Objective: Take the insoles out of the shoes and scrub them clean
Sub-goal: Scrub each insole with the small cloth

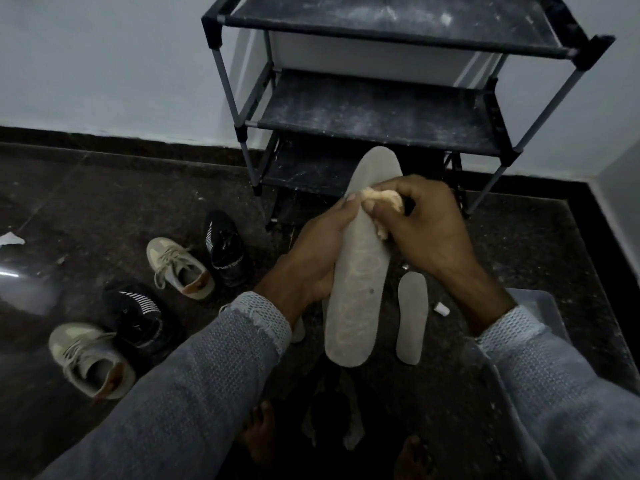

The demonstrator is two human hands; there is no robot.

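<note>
Grey knitted sleeves (194, 386) rise from the bottom edge to two hands at frame centre: the left hand (311, 251) curls around the long pale grey foam insole (358, 289) from the left, while the right hand (426, 223) pinches a crumpled cream cloth (381, 199) against its upper part. Just right of it, a second grey insole (412, 317) lies on the dark stone floor (104, 188). Two beige sneakers (180, 268) and two black shoes (227, 247) sit at lower left, and a dusty black shoe rack (381, 109) stands at the top.

Cloth (381, 197) mostly hidden in right grip (426, 223); rack (381, 112) top cut off by edge.
</note>
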